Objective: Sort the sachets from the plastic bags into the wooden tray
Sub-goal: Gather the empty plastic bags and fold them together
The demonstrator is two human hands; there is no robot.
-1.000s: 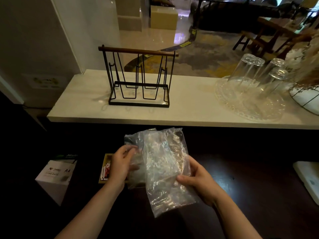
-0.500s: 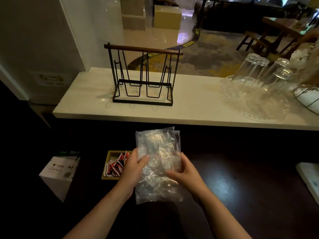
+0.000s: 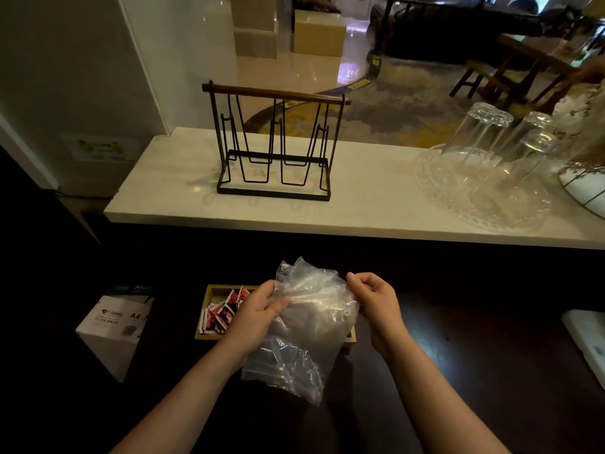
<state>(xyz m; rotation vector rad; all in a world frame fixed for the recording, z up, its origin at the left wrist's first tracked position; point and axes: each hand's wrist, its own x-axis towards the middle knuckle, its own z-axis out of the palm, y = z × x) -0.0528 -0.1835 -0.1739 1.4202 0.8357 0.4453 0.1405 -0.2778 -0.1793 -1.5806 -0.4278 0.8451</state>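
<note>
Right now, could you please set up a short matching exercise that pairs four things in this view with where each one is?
Things:
1. plastic bag
2. sachets
3. wire rack
4. glasses

Places:
A. upside down on the clear dish at the counter's right
B. in the left part of the wooden tray
C. held between both hands
D. upright on the pale counter, left of centre

Pairs: 1-C, 2-B, 3-D, 4-A
</note>
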